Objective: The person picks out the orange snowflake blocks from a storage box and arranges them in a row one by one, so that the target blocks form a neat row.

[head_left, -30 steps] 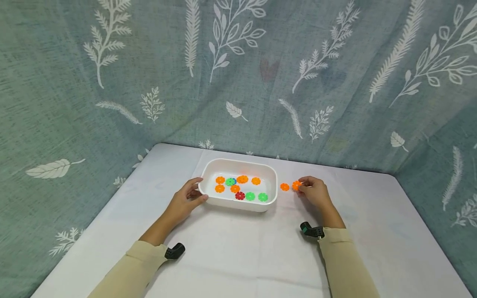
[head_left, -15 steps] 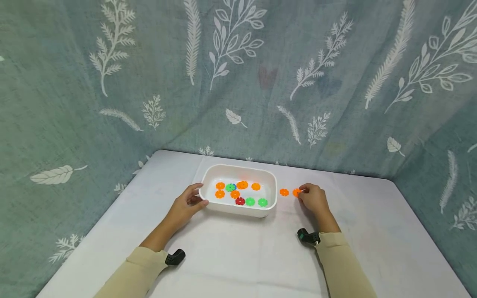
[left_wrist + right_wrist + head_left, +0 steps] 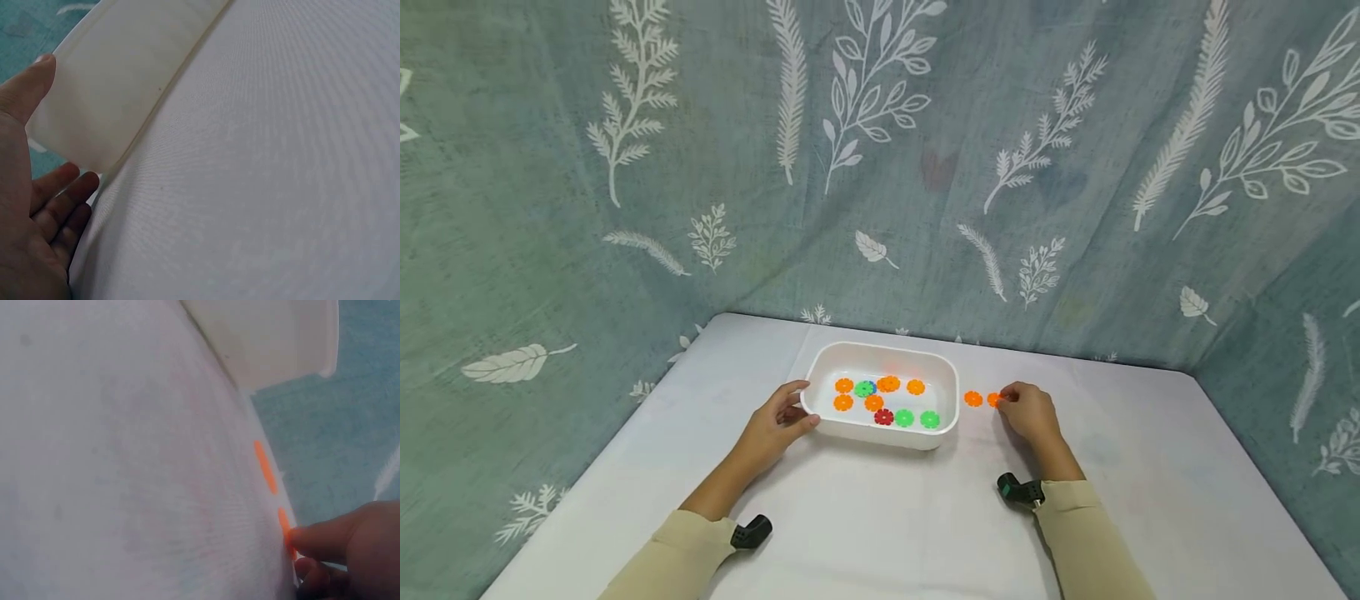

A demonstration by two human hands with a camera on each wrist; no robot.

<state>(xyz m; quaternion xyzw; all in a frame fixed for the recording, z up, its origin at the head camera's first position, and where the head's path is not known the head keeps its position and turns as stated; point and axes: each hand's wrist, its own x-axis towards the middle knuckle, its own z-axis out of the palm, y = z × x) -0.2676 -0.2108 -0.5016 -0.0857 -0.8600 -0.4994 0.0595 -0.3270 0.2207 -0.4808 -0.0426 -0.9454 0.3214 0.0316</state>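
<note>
Orange disc, right hand pinching, left hand gripping tub

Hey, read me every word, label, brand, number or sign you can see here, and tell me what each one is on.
There are none I can read.
White tub: no lettering on the sides that show.
Discs: too small to tell whether any marking is moulded in.
Black wrist devices: too small to read any marking.
Backdrop: printed plant and heart shapes, no writing.
</note>
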